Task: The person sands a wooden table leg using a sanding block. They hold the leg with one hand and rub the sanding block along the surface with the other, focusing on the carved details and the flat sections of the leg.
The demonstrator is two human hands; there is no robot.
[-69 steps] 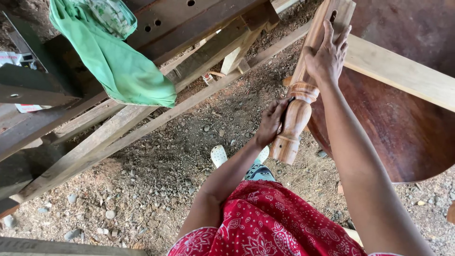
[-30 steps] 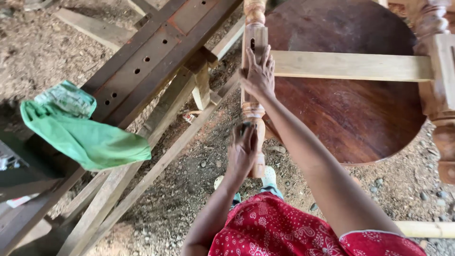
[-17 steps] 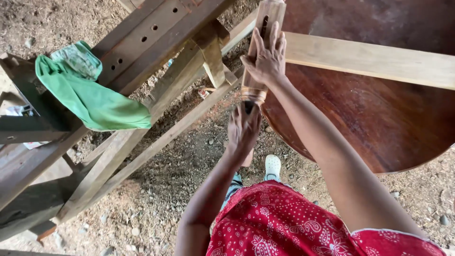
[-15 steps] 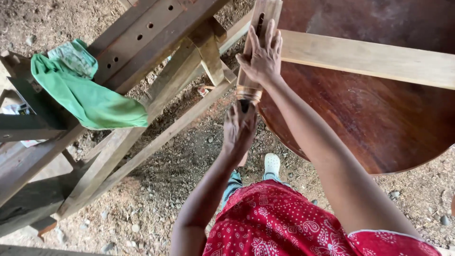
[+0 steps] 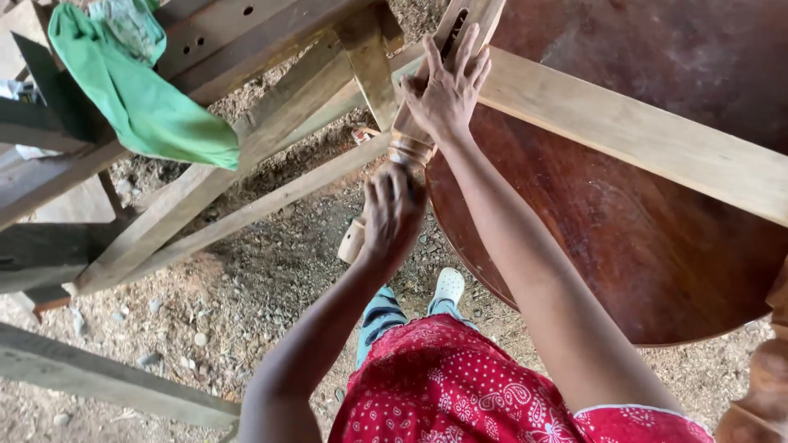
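A turned pale wooden leg (image 5: 410, 148) stands up from a round reddish-brown tabletop (image 5: 640, 213) that lies upside down. My right hand (image 5: 447, 86) rests flat against the square upper part of the leg, where a pale wooden rail (image 5: 648, 135) meets it. My left hand (image 5: 392, 212) wraps the carved lower part of the same leg, fingers closed around it. The leg's end (image 5: 351, 242) shows below my left hand.
A rough wooden frame of beams (image 5: 246, 139) stands at the left, with a green cloth (image 5: 139, 94) draped over it. A dark metal channel with holes (image 5: 238, 33) lies along the top. Gravel and dirt ground (image 5: 205, 320) lies below. Another turned leg (image 5: 759, 394) is at the right edge.
The view has shifted and moved closer. Both hands stay on the turned leg; my left hand has closed more firmly around its carved part.
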